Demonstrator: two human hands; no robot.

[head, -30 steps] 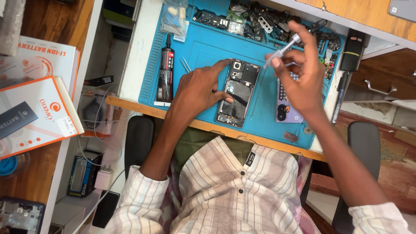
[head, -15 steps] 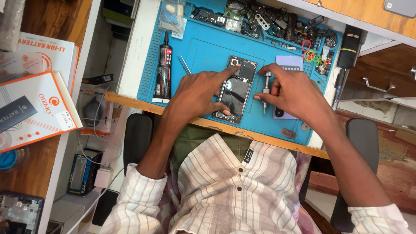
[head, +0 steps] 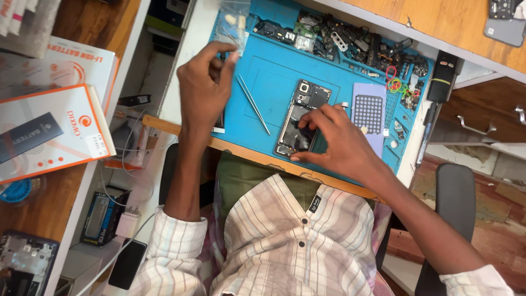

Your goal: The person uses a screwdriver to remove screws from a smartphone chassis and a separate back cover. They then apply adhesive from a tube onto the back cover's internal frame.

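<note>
Head view, looking down onto a blue work mat (head: pixel 274 82) on the tabletop (head: pixel 181 71). Opened phone (head: pixel 303 118) lying back-up near the mat's front edge, innards exposed. Right hand (head: pixel 334 145) resting on the phone's lower half, fingertips (head: pixel 307 121) pinched together on a part inside, too small to make out. Left hand (head: pixel 204 90) raised over the mat's left edge, well apart from the phone, thumb and fingers drawn close at the tips; whether anything sat in that grip could not be told. Metal tweezers (head: pixel 253 104) lying slantwise on the mat between the two hands. Lilac perforated pad (head: pixel 368 114) just right of the phone. Heap of small parts (head: pixel 350 41) along the mat's far edge. White and orange boxes (head: pixel 52 129) stacked on the wooden surface far left.
</note>
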